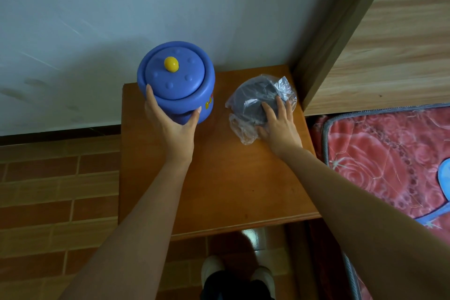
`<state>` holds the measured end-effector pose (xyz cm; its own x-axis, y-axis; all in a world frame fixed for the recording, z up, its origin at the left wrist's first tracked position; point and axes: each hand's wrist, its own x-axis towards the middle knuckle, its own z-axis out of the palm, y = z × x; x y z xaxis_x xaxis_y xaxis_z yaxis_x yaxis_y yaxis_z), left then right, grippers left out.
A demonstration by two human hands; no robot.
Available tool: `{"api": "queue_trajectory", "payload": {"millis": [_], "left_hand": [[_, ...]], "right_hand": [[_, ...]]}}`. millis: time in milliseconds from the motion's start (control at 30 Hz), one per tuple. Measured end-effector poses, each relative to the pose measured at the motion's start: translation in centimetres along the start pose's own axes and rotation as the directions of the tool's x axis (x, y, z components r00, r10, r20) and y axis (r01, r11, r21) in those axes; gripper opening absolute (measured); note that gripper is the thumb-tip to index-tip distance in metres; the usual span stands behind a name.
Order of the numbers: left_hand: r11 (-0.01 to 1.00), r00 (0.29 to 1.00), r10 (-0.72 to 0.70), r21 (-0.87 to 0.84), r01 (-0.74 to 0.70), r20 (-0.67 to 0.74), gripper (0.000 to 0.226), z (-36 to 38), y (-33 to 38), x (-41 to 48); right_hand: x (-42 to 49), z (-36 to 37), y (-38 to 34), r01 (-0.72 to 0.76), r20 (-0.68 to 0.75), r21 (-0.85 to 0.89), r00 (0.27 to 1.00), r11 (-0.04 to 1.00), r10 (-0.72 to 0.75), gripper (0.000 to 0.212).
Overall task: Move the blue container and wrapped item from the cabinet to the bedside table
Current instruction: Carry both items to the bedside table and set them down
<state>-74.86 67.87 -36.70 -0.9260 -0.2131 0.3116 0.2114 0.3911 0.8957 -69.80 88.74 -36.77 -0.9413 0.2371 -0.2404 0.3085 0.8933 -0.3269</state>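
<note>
A blue container (176,78) with a lid and a yellow knob stands at the back left of the wooden bedside table (219,178). My left hand (170,124) is wrapped around its near side, thumb on the left, fingers on the right. To its right a dark item wrapped in clear plastic (255,102) lies on the table's back right. My right hand (280,126) rests on its near right side, fingers spread over the plastic and thumb against its lower edge.
A pale wall rises behind the table. A wooden headboard (389,44) stands to the right, above a bed with a red patterned cover (389,158). Brown tiled floor (48,190) lies to the left. My feet (238,275) show below the table's front edge.
</note>
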Motion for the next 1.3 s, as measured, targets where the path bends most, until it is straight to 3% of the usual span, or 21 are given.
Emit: {"api": "queue_trajectory", "payload": {"millis": [233, 400, 633, 833, 1100, 1233, 1300], "left_hand": [[0.995, 0.998, -0.039, 0.091, 0.034, 0.057, 0.094, -0.9, 1.0, 0.1], [0.992, 0.995, -0.070, 0.109, 0.062, 0.071, 0.091, -1.2, 1.4, 0.1], [0.989, 0.995, -0.066, 0.135, 0.056, 0.071, 0.090, -1.1, 1.8, -0.1], [0.986, 0.993, -0.068, 0.161, 0.051, 0.097, 0.085, -1.2, 2.1, -0.5], [0.975, 0.985, -0.108, 0.207, 0.079, 0.133, 0.086, -2.5, 3.5, -1.2], [0.950, 0.972, -0.195, 0.270, 0.155, 0.129, 0.080, -4.5, 5.5, -2.1], [0.944, 0.976, -0.174, 0.303, 0.128, 0.130, 0.069, -5.8, 7.2, -2.1]], "right_hand": [[-1.3, -0.3, -0.6, -0.058, -0.093, 0.061, 0.994, 0.996, 0.064, 0.063], [-2.0, -0.1, -1.0, -0.162, -0.067, 0.174, 0.982, 0.971, 0.175, 0.066], [-1.4, 0.1, -1.5, -0.188, -0.034, 0.311, 0.977, 0.932, 0.209, 0.062], [-1.1, -0.1, -1.1, -0.156, -0.041, 0.282, 0.984, 0.947, 0.175, 0.066], [-2.5, -2.0, -0.7, -0.095, -0.036, 0.165, 0.994, 0.982, 0.102, 0.056], [-4.2, -4.5, -1.5, -0.013, -0.098, 0.085, 0.995, 0.996, 0.021, 0.051], [-5.2, -6.3, -2.1, 0.057, -0.152, 0.065, 0.987, 0.996, -0.046, 0.047]]}}
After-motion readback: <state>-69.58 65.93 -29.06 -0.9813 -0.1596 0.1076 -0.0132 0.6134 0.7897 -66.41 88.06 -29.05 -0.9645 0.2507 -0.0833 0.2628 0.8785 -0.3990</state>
